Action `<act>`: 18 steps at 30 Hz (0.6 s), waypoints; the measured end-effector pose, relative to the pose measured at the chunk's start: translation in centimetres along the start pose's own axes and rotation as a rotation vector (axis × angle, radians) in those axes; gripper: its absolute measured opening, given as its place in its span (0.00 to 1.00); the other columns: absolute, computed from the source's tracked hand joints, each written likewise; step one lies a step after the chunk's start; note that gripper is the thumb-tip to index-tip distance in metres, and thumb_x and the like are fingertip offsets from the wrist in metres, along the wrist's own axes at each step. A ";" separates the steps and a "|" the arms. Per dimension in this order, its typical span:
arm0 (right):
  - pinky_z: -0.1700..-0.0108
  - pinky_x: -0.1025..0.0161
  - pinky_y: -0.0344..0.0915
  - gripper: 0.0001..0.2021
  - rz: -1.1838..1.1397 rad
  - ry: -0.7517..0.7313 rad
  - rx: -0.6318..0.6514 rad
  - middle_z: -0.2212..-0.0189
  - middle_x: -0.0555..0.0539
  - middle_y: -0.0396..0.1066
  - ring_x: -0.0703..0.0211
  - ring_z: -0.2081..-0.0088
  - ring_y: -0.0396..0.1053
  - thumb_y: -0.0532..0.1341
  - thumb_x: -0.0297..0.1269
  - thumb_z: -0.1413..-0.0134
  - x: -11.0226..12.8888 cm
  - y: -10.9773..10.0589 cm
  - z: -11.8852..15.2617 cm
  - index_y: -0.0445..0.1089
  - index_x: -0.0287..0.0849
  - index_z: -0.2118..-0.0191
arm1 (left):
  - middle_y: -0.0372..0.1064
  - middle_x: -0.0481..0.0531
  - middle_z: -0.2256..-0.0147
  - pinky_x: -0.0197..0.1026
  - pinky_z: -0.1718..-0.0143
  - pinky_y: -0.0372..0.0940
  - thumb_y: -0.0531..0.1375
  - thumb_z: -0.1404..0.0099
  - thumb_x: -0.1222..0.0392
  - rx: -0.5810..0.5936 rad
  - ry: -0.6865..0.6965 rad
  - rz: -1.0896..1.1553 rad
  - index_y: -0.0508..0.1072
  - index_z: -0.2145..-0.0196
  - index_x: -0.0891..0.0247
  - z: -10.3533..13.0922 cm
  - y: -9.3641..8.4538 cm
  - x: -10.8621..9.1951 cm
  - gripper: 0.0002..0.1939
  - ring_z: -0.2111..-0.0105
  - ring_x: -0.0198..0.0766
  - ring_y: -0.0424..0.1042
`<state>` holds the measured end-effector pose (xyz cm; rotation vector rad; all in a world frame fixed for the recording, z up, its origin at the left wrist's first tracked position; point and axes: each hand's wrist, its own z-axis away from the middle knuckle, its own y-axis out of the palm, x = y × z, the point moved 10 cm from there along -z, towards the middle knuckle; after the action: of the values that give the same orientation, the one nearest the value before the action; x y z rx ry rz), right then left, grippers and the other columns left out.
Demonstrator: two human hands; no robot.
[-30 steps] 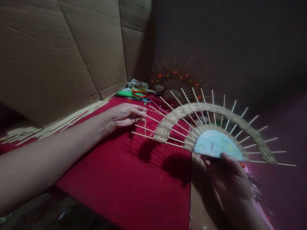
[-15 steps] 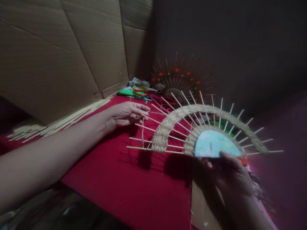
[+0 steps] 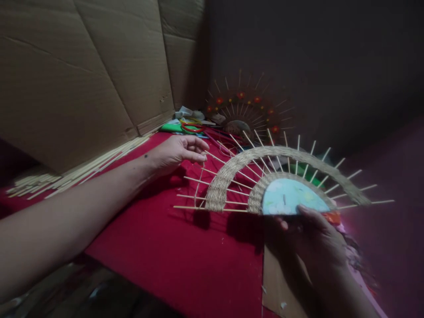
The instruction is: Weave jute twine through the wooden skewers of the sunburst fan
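Already two woven bands (image 3: 217,190) span the sticks (image 3: 236,210), outer tips (image 3: 180,206) bare; right hand (image 3: 319,240) pinches the blue panel (image 3: 293,196); left hand (image 3: 180,152) nearly closed, hold on cord (image 3: 196,191) unclear

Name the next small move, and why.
Probably draw the thin beige strand snug toward the woven tan arch: it stands loosely off the arch's end, running up toward the left hand, while the right hand holds the pale-blue half-disc.

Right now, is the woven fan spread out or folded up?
Spread out: the woven fan makes a wide half circle, its sticks pointing outward like sun rays; the right hand holds the blue middle.
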<state>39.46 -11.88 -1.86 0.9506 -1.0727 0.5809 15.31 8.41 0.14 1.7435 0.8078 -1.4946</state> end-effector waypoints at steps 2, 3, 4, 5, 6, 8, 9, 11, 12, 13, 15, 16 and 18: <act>0.76 0.63 0.71 0.04 0.010 0.012 0.048 0.82 0.47 0.73 0.60 0.83 0.68 0.67 0.33 0.64 -0.4 0.3 0.1 0.73 0.39 0.79 | 0.74 0.48 0.71 0.35 0.67 0.68 0.66 0.54 0.71 0.068 0.063 -0.085 0.74 0.68 0.63 0.2 1.0 -0.6 0.13 0.71 0.32 0.72; 0.74 0.60 0.72 0.04 0.018 0.019 0.065 0.83 0.47 0.72 0.60 0.83 0.68 0.67 0.33 0.64 -0.5 0.4 0.2 0.73 0.39 0.79 | 0.74 0.48 0.71 0.37 0.66 0.69 0.66 0.54 0.71 0.100 0.081 -0.122 0.75 0.68 0.63 0.3 1.4 -0.8 0.13 0.70 0.33 0.73; 0.72 0.59 0.73 0.04 0.025 0.028 0.073 0.84 0.48 0.71 0.60 0.83 0.67 0.67 0.34 0.63 -0.7 0.4 0.3 0.74 0.39 0.78 | 0.74 0.48 0.71 0.37 0.66 0.69 0.66 0.53 0.70 0.123 0.101 -0.164 0.74 0.68 0.63 0.4 1.7 -0.9 0.12 0.70 0.33 0.73; 0.71 0.58 0.73 0.04 0.026 0.035 0.072 0.85 0.49 0.71 0.60 0.83 0.67 0.67 0.34 0.63 -0.9 0.4 0.3 0.75 0.39 0.78 | 0.74 0.48 0.72 0.38 0.66 0.69 0.65 0.52 0.69 0.133 0.138 -0.220 0.75 0.68 0.63 0.6 1.9 -1.2 0.10 0.71 0.33 0.73; 0.71 0.59 0.73 0.04 0.021 0.042 0.066 0.85 0.49 0.71 0.61 0.83 0.67 0.67 0.33 0.64 -1.0 0.4 0.4 0.75 0.39 0.77 | 0.74 0.48 0.72 0.38 0.66 0.68 0.65 0.51 0.68 0.124 0.200 -0.297 0.75 0.69 0.63 0.8 2.0 -1.7 0.09 0.71 0.33 0.72; 0.73 0.62 0.72 0.04 0.012 0.062 0.061 0.85 0.49 0.70 0.61 0.83 0.67 0.68 0.33 0.65 -1.2 0.5 0.5 0.75 0.39 0.78 | 0.73 0.48 0.73 0.37 0.66 0.67 0.63 0.48 0.66 0.078 0.384 -0.486 0.76 0.70 0.63 1.5 2.4 -3.3 0.05 0.70 0.33 0.71; 0.74 0.63 0.71 0.04 0.014 0.075 0.065 0.86 0.50 0.70 0.61 0.83 0.68 0.69 0.33 0.65 -1.3 0.7 0.5 0.74 0.40 0.79 | 0.72 0.48 0.73 0.37 0.66 0.66 0.63 0.47 0.66 0.059 0.483 -0.572 0.76 0.71 0.63 2.1 2.8 -4.1 0.03 0.70 0.33 0.70; 0.76 0.64 0.70 0.06 0.032 0.084 0.082 0.86 0.50 0.70 0.60 0.82 0.69 0.69 0.33 0.67 -1.5 1.2 0.7 0.73 0.40 0.80 | 0.73 0.48 0.73 0.36 0.66 0.65 0.62 0.44 0.66 0.039 0.640 -0.668 0.76 0.71 0.63 3.5 3.9 -5.3 0.03 0.70 0.33 0.70; 0.77 0.64 0.70 0.06 0.045 0.083 0.095 0.85 0.49 0.70 0.59 0.81 0.70 0.70 0.34 0.67 -1.5 1.4 0.7 0.73 0.39 0.80 | 0.73 0.49 0.72 0.35 0.67 0.65 0.61 0.43 0.66 0.031 0.684 -0.671 0.76 0.71 0.64 4.0 4.4 -5.6 0.03 0.70 0.32 0.70; 0.77 0.64 0.70 0.06 0.056 0.084 0.108 0.85 0.49 0.70 0.58 0.81 0.70 0.70 0.34 0.67 -1.6 1.7 0.8 0.73 0.39 0.80 | 0.74 0.49 0.72 0.34 0.67 0.65 0.61 0.43 0.67 0.018 0.706 -0.656 0.76 0.70 0.64 4.4 4.7 -5.8 0.04 0.70 0.32 0.70; 0.76 0.64 0.70 0.07 0.056 0.076 0.124 0.86 0.49 0.69 0.59 0.81 0.70 0.69 0.35 0.65 -1.6 1.8 0.8 0.72 0.40 0.81 | 0.74 0.49 0.71 0.34 0.67 0.66 0.60 0.42 0.67 -0.040 0.699 -0.613 0.75 0.69 0.65 4.7 4.6 -6.0 0.04 0.70 0.31 0.71; 0.75 0.64 0.70 0.07 0.049 0.071 0.123 0.86 0.50 0.69 0.59 0.81 0.70 0.69 0.35 0.64 -1.6 1.7 0.8 0.72 0.40 0.81 | 0.74 0.49 0.71 0.34 0.67 0.66 0.60 0.42 0.67 -0.083 0.678 -0.589 0.75 0.68 0.65 4.7 4.3 -6.0 0.04 0.70 0.31 0.71; 0.73 0.64 0.71 0.06 0.031 0.054 0.104 0.87 0.50 0.68 0.60 0.80 0.70 0.68 0.35 0.63 -1.3 1.2 0.7 0.72 0.41 0.81 | 0.74 0.48 0.71 0.34 0.66 0.67 0.60 0.42 0.68 -0.157 0.628 -0.556 0.74 0.68 0.65 4.2 3.3 -5.7 0.04 0.70 0.31 0.71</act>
<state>37.67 -11.81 -2.54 1.0046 -1.0183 0.6898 14.87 2.92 5.71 1.9818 1.7983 -1.1400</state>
